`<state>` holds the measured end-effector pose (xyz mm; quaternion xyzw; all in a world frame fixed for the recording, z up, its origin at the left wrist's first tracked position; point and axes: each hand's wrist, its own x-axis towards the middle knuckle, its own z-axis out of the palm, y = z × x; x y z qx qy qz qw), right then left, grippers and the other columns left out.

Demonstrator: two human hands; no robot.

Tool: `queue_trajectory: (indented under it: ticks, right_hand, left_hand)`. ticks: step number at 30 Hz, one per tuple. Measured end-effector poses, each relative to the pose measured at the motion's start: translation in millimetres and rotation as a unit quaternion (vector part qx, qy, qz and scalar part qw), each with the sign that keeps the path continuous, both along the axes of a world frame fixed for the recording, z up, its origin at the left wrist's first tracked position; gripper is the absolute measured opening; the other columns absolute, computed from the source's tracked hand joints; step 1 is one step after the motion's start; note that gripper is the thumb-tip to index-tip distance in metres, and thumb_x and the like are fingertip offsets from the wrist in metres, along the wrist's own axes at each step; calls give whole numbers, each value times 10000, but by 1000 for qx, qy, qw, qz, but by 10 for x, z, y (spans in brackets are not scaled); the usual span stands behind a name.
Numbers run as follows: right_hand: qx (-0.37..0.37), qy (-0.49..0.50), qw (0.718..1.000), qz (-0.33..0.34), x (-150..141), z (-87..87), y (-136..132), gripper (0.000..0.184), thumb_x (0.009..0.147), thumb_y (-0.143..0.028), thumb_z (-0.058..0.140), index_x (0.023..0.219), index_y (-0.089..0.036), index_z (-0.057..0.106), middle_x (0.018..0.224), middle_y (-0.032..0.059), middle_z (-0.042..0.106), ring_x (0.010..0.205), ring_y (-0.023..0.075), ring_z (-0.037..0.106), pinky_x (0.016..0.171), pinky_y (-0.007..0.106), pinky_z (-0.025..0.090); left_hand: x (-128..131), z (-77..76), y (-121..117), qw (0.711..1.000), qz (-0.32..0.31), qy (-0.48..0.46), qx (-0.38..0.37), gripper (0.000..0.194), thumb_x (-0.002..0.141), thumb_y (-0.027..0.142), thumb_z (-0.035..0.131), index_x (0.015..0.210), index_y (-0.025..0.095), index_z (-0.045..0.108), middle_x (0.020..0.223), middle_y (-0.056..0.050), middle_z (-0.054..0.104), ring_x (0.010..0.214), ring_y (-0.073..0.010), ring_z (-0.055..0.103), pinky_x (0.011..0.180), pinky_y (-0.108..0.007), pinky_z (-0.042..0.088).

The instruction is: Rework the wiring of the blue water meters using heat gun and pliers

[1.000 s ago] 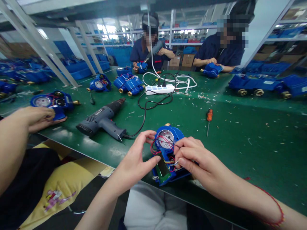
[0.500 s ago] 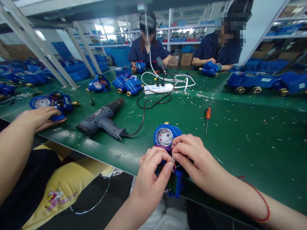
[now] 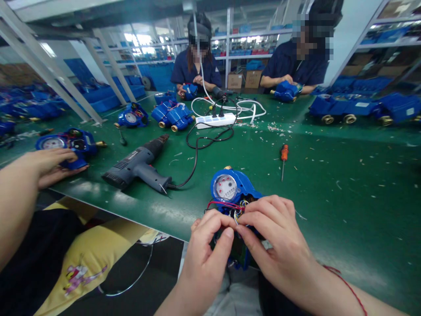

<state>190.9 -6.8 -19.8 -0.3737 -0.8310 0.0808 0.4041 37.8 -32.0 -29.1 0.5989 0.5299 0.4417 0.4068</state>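
Left hand: I read the left hand point(image 3: 207, 252) as closed around the lower body of the blue water meter point(image 3: 245, 184), fingers curled and thumb on the near side.

Right hand: the right hand point(image 3: 278, 237) was closed too, with its fingertips pinched on the coloured wires point(image 3: 237, 208) — red, yellow and blue.

Meter position: I saw it held at the near edge of the green surface point(image 3: 332, 188); the hands hid its lower part, so I could not confirm contact with the surface.

Dial: the white meter dial point(image 3: 225, 188) faced up, above the wires.

Surface items: a corded grey heat gun point(image 3: 136, 166) lay left of the meter — an orange-handled screwdriver point(image 3: 284, 153) lay to its right.

Co-worker: a hand point(image 3: 49, 164) at far left rested on another blue meter point(image 3: 54, 142).
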Motion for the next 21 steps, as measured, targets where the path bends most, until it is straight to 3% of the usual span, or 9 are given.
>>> queue_trajectory:
  ticks: [5, 10, 21]
  right_hand:
    - [39, -57, 998, 1, -26, -35, -38, 199, 907, -84, 467, 751, -164, 561, 736, 28, 571, 742, 165, 445, 735, 359, 301]
    - [78, -83, 993, -4, -75, -73, -80, 228, 905, -78, 417, 769, -158, 582, 700, 32, 541, 703, 171, 414, 734, 375, 286]
    - [105, -32, 994, -16, -173, -214, -159, 155, 840, -10, 480, 901, -143, 533, 812, 61, 552, 798, 181, 463, 758, 349, 375]
  left_hand:
    - [9, 65, 119, 998, 10, -33, -60, 313, 829, 366, 553, 575, 197, 482, 605, 16, 470, 629, -155, 433, 591, -275, 318]
    - [33, 27, 199, 987, 2, -109, -120, 284, 799, 331, 551, 565, 187, 477, 578, 31, 445, 618, -133, 400, 596, -253, 324]
    - [-12, -113, 201, 970, 74, -207, -106, 284, 808, 334, 594, 584, 178, 517, 556, 50, 467, 561, -106, 386, 552, -224, 308]
